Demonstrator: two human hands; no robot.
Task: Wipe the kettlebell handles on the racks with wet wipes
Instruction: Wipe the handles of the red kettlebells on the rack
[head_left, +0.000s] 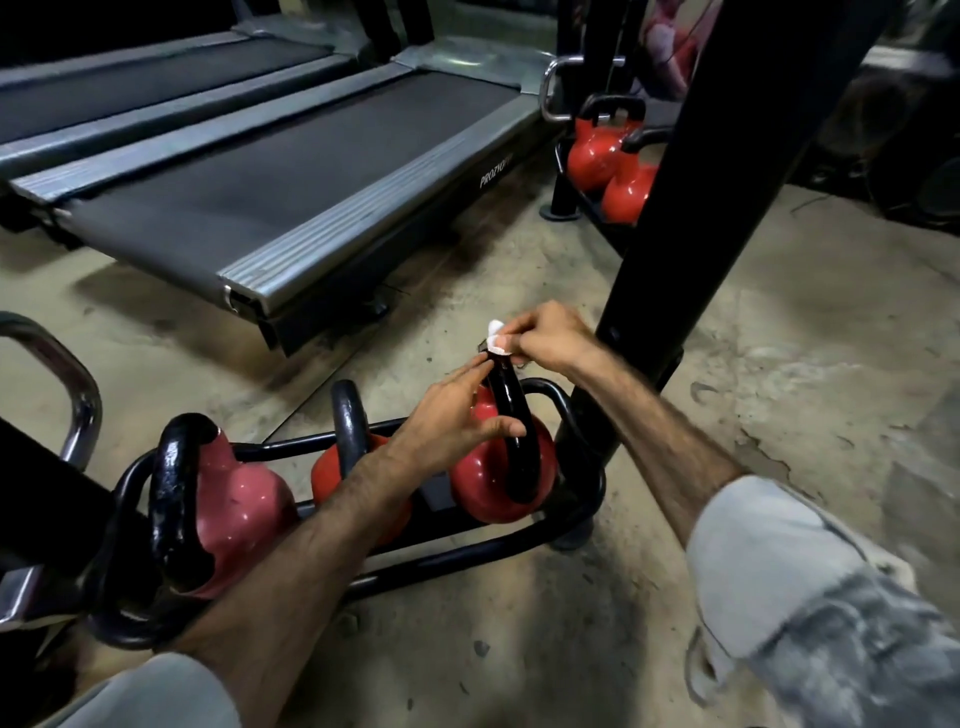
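**Wiping the end kettlebell on the floor rack**

The right hand (548, 338) pinches a small white wet wipe (496, 335) against the top of the black handle (511, 426) of the rightmost red kettlebell (498, 483), which sits at the right end of a low black rack (467, 558) on the concrete floor (519, 649). The left hand (452, 423) reaches in beside it, fingers fairly straight, fingertips touching the handle just below the wipe and thumb out along its side; it seems to steady the handle rather than grip it.

Two more red kettlebells stand on the same rack: a middle one (353, 457), partly hidden by the left forearm, and a larger one (218, 499) at the left end. A second rack (587, 202) stands well apart, behind a black post (691, 171), with two more red kettlebells (610, 156).

Judging by where the wipe sits, this handle is in hand now, at its top. None of the handles shows clearly whether it has been wiped; they all look glossy in this light. If the work runs along the rack, either the two to the left or the far rack may still be left, but I cannot tell which.

A treadmill (291, 197) lies beyond the rack.
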